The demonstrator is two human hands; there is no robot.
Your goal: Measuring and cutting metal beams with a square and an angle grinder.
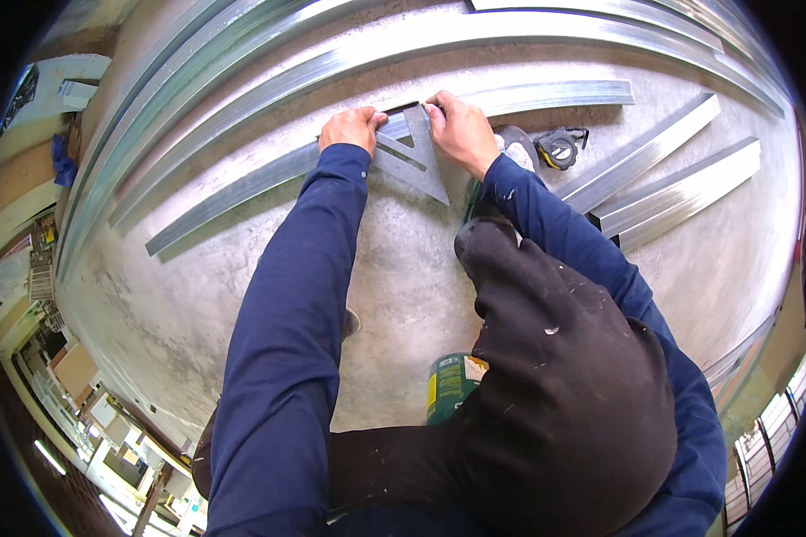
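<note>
i watch from far: my left grip (349, 131) and my right grip (461, 131) are both grasping the grey triangular square (415, 176). it lies across the metal channel (242, 192), with one corner pointing beyond the channel's near edge, over the floor (398, 286). a tape measure (557, 150) is near the right grip.

Left arm (288, 304), right arm (560, 219) stretched forward. Left hand (349, 130) palm down, fingers curled; right hand (463, 134) near it, fingers bent.
</note>
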